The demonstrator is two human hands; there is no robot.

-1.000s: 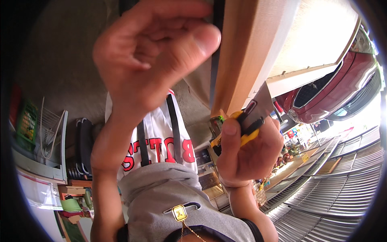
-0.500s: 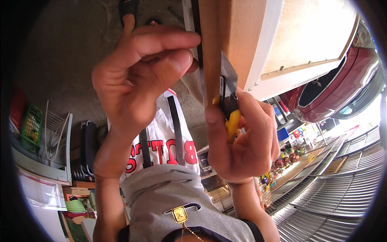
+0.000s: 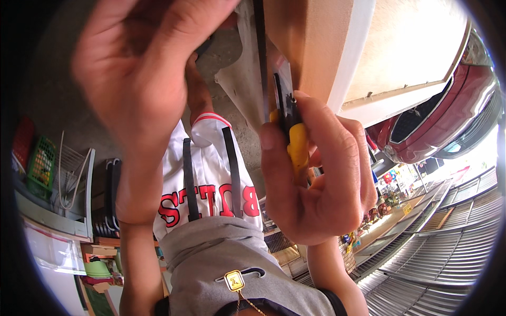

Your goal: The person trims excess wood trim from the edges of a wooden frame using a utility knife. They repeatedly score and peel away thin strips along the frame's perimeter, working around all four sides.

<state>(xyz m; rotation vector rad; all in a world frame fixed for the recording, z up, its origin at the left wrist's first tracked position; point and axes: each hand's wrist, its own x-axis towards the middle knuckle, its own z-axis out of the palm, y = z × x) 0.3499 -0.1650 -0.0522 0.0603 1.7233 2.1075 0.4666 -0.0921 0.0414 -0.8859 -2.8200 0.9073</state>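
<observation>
Yellow-handled blade (image 3: 298,145), pinched in our right hand (image 3: 327,179), needs angling clear of our half-curled left hand (image 3: 137,89), whose hold is unclear.

Downward fisheye view from the head, close above left grip (image 3: 134,79)

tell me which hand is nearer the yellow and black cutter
Right. The right hand holds the yellow and black cutter; the left hand is off to its left, not touching it.

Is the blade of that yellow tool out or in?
Out: the shiny blade juts past the front of the yellow tool, which the right hand holds.
</observation>
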